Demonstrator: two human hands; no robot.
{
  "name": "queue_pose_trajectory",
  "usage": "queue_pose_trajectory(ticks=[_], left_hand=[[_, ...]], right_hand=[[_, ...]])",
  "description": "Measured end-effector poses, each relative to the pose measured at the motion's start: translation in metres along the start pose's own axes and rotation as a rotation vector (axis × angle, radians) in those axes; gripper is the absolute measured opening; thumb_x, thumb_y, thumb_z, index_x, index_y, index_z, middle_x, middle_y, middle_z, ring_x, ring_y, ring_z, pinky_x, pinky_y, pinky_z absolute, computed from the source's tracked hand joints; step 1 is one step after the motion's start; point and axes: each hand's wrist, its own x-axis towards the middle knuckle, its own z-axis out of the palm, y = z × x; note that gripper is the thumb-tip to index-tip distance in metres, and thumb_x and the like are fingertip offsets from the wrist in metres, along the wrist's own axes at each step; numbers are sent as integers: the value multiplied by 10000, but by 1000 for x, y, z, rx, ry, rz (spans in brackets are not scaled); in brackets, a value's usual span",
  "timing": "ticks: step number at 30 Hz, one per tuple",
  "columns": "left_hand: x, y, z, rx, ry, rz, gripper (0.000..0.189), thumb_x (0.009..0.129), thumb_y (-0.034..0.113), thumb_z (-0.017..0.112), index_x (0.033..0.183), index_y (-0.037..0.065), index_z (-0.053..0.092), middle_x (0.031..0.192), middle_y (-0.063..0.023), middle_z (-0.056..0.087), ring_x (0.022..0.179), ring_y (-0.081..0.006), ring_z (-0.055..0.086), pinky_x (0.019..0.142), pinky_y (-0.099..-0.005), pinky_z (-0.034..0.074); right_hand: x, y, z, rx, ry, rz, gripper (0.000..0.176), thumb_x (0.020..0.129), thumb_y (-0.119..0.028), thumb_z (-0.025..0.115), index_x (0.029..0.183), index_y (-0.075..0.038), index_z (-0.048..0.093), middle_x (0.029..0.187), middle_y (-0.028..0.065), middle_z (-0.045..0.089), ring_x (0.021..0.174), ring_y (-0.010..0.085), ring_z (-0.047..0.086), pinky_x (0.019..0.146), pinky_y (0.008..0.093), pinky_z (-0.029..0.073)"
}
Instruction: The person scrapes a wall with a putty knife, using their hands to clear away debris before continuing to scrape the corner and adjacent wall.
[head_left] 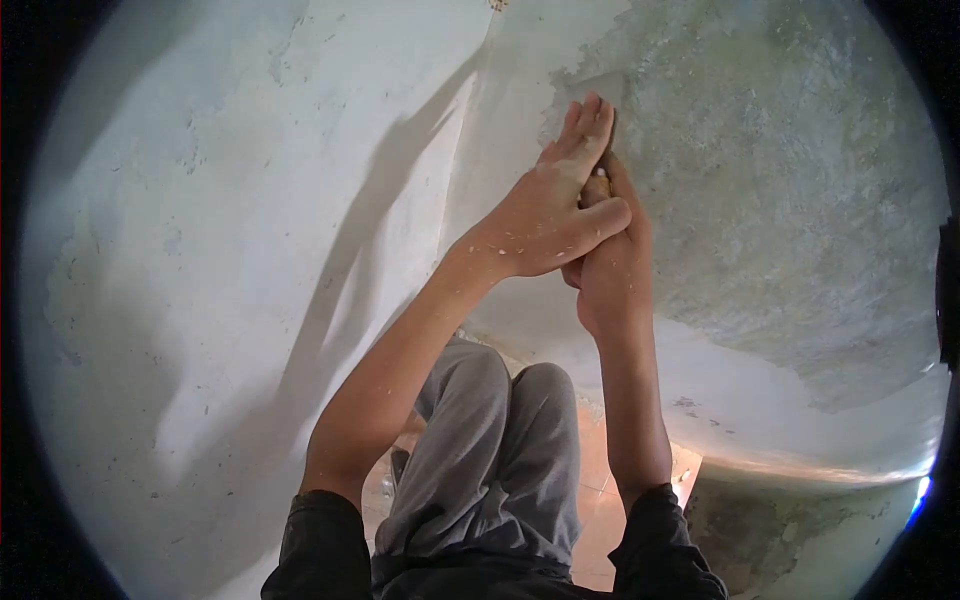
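Note:
My right hand (618, 255) is closed around the handle of a scraper (607, 84), whose flat grey blade lies against the wall near the peeled edge of the paint. A bit of the handle's brownish end shows between my hands. My left hand (555, 205) rests over the tool with its fingers stretched out flat along the blade and its thumb across my right hand. Pale flakes speckle my left hand and wrist. The fingers of my right hand are partly hidden behind the left.
Bare, mottled grey-green plaster (760, 190) spreads to the right of the blade. A white painted wall (200, 250) meets it at a corner on the left and carries my arms' shadow. Below are my grey-trousered knees (500, 430) and an orange tiled floor (597, 500).

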Motion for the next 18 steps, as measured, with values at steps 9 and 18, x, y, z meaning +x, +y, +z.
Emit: queue_pose_trajectory(ticks=[9, 18], left_hand=[[3, 0, -3, 44, -24, 7, 876, 825, 316, 512, 1514, -11, 82, 1590, -206, 4, 1474, -303, -54, 1192, -400, 82], [6, -3, 2, 98, 16, -4, 887, 803, 354, 496, 1487, -76, 130, 1576, -235, 88, 1469, -360, 40, 1184, -439, 151]], right_hand=[[13, 4, 1, 17, 17, -28, 398, 1028, -201, 401, 1367, 7, 425, 682, -15, 504, 483, 23, 377, 395, 213, 274], [9, 6, -6, 32, -19, 18, 427, 1018, -173, 385, 1410, -6, 388, 692, -13, 508, 483, 24, 372, 397, 216, 274]])
